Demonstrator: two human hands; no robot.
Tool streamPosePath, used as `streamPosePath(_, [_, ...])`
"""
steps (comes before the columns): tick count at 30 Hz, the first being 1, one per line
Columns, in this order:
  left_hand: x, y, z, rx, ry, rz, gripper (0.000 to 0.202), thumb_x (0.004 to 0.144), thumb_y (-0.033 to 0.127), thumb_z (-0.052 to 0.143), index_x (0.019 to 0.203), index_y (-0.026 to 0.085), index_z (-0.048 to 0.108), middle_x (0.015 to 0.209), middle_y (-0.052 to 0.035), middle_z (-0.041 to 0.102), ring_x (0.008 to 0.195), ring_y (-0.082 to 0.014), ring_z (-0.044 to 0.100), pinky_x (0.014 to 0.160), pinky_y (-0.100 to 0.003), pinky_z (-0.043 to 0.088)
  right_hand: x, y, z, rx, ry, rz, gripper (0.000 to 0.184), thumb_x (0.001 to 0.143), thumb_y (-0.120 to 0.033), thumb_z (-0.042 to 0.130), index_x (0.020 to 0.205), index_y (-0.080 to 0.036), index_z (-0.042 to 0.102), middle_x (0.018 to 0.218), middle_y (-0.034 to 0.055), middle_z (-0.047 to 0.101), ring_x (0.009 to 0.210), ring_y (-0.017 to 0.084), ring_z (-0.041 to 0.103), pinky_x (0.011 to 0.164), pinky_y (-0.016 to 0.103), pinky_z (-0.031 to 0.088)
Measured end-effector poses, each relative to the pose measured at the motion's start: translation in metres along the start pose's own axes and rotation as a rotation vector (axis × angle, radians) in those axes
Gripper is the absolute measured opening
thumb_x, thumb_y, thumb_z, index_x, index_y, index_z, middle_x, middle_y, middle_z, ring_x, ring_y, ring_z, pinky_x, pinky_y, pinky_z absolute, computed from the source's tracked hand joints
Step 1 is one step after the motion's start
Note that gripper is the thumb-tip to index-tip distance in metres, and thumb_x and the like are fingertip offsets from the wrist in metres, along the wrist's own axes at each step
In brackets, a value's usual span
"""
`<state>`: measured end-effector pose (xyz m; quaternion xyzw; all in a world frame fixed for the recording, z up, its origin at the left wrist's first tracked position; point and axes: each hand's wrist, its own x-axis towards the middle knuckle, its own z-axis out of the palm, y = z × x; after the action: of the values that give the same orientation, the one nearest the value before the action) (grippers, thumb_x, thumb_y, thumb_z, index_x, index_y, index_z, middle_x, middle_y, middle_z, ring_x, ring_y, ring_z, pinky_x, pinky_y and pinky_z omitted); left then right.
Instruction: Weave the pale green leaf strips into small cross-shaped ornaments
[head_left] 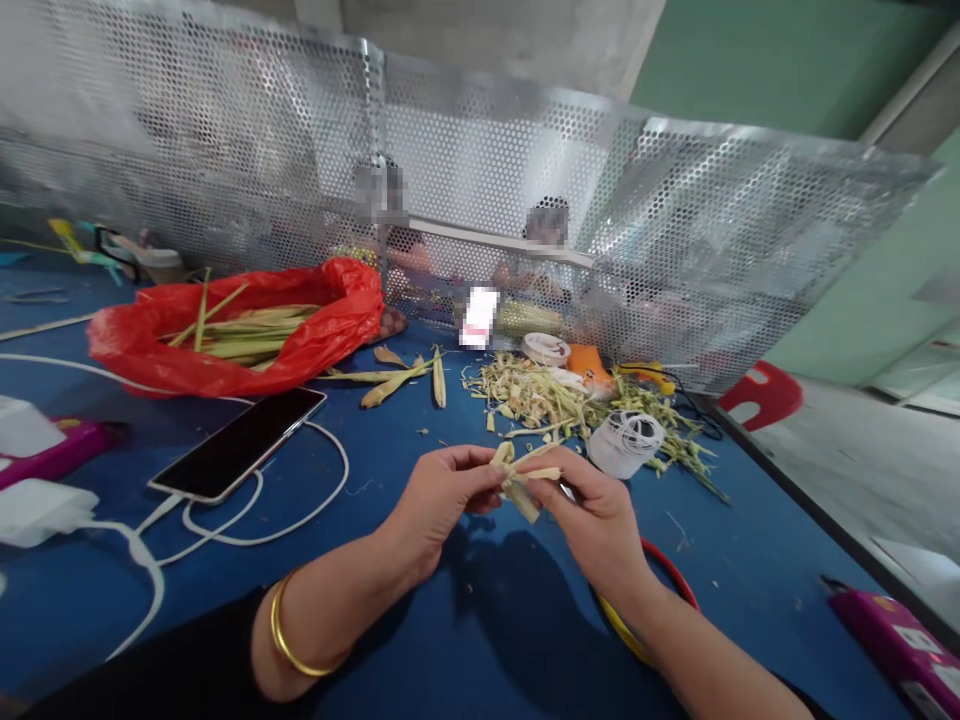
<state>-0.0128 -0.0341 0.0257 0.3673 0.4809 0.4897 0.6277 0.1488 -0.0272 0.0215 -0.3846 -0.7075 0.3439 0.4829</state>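
Note:
Both my hands meet over the blue table, working on a folded strip of pale yellow dried leaf [519, 490]. My left hand [439, 505] pinches the folded part between thumb and fingers. On the other side, my right hand [604, 515] is closed on the strip's loose ends; a small shiny dark thing shows under its fingers, too hidden to name. Partly beneath my right wrist lies a red and yellow ring-shaped item [624, 632]. Just beyond that hand stands a white tub [626, 446] with thin white cord or wire on top.
A red plastic bag [142, 345] holds long leaf strips; several loose leaves [397, 382] lie beside it. Leaf scraps [525, 390] are heaped ahead. A phone [240, 445] with a white cable lies left, a purple device [889, 640] right. A perforated screen [480, 150] separates people opposite.

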Motion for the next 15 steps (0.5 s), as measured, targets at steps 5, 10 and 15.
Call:
streamPosePath(5, [-0.0014, 0.0008, 0.0034, 0.056, -0.019, 0.028, 0.022, 0.064, 0.028, 0.073, 0.076, 0.011, 0.069, 0.061, -0.0014, 0.063, 0.051, -0.0073, 0.05, 0.054, -0.02, 0.04, -0.0022, -0.0059, 0.0031, 0.043, 0.022, 0.08, 0.012, 0.082, -0.025, 0.061, 0.075, -0.019, 0.067, 0.071, 0.0002, 0.059, 0.062, 0.012, 0.05, 0.057, 0.024, 0.04])
streamPosePath(10, [-0.0008, -0.0004, 0.0038, 0.119, -0.025, 0.044, 0.019, 0.061, 0.026, 0.072, 0.074, 0.011, 0.07, 0.059, -0.0018, 0.064, 0.051, -0.008, 0.049, 0.054, -0.021, 0.039, -0.0029, -0.0069, 0.0053, 0.132, 0.002, 0.221, 0.018, 0.083, -0.033, 0.059, 0.082, -0.018, 0.068, 0.067, -0.0009, 0.056, 0.058, 0.011, 0.047, 0.054, 0.022, 0.039])
streamPosePath(15, [0.0002, -0.0033, 0.0027, 0.128, -0.041, 0.039, 0.025, 0.062, 0.029, 0.073, 0.08, 0.011, 0.07, 0.063, -0.0023, 0.065, 0.052, -0.0088, 0.051, 0.056, -0.022, 0.041, 0.0004, -0.0084, 0.0065, 0.214, -0.001, 0.315, 0.022, 0.077, -0.034, 0.064, 0.064, -0.016, 0.063, 0.058, -0.0026, 0.052, 0.055, 0.01, 0.045, 0.053, 0.022, 0.037])
